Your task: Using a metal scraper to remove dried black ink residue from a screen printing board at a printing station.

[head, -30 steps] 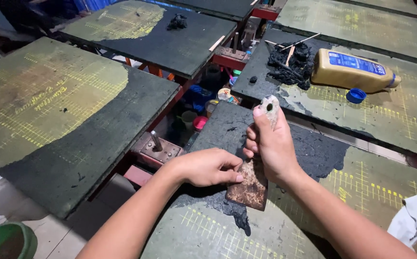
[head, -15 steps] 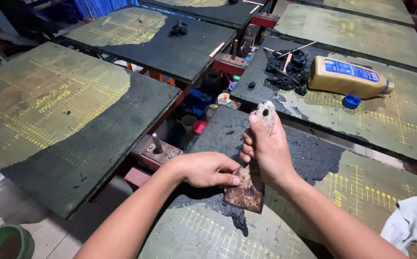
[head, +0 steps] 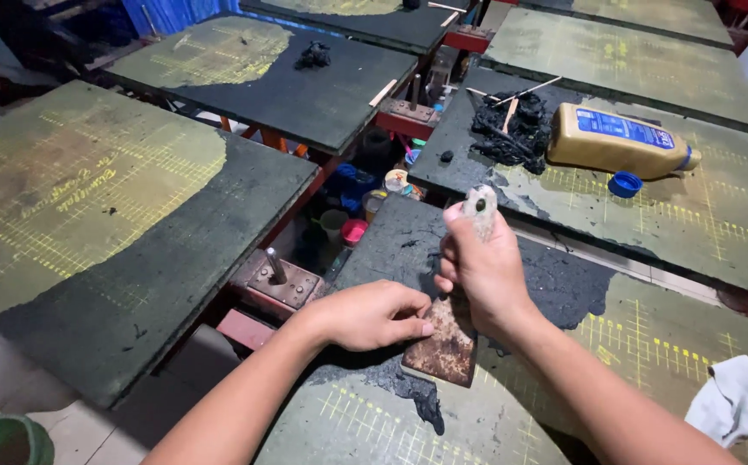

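Note:
My right hand (head: 483,271) grips the pale handle of a rusty flat scraper (head: 445,344), its blade pressed on the green printing board (head: 512,413) in front of me. My left hand (head: 365,314) rests beside the blade with its fingertips pushing on the blade's left edge. Black scraped residue (head: 408,387) is piled along the blade's lower edge, and a dark coated patch (head: 563,284) spreads behind my hands.
A yellow bottle (head: 619,139) lies on its side on the far board, its blue cap (head: 624,183) beside it and a heap of black scrapings (head: 512,129) to its left. A white rag (head: 735,400) lies at right. Several other boards surround, with gaps between them.
Both hands and the scraper have shifted slightly toward me along the board; the grip is unchanged.

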